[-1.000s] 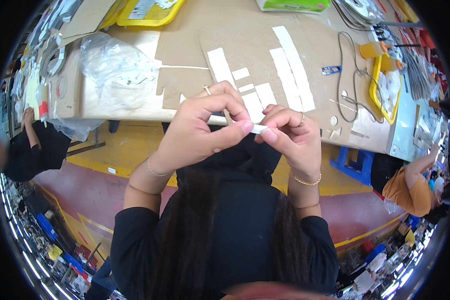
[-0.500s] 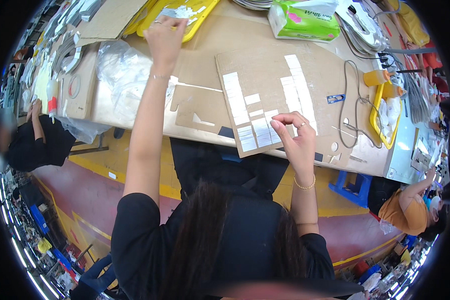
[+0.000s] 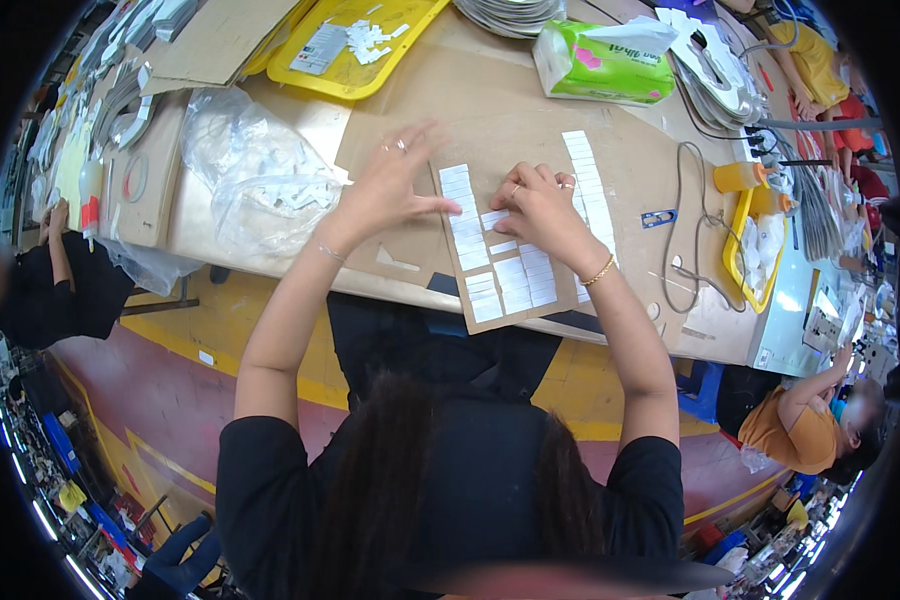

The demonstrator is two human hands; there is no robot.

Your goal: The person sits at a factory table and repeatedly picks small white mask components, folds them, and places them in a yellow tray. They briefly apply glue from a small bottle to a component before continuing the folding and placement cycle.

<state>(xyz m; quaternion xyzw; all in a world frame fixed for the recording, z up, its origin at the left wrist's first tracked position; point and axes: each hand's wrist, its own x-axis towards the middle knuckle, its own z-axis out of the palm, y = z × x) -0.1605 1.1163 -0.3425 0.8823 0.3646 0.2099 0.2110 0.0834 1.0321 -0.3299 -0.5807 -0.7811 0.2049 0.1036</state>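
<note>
The left hand (image 3: 392, 190), grip wide, may bump close bits (image 3: 467, 240) at its four o'clock crooked; I can't tell the grip of the right hand (image 3: 542, 208).

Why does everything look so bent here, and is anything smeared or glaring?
In the head view, the fisheye lens bows the table edge and the rim goes black; the left hand has smeared fingertips, probably motion blur, while the right hand looks sharper; the plastic bag shows bright highlights.

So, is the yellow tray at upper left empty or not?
Not empty: small white pieces lie scattered in the yellow tray.
</note>
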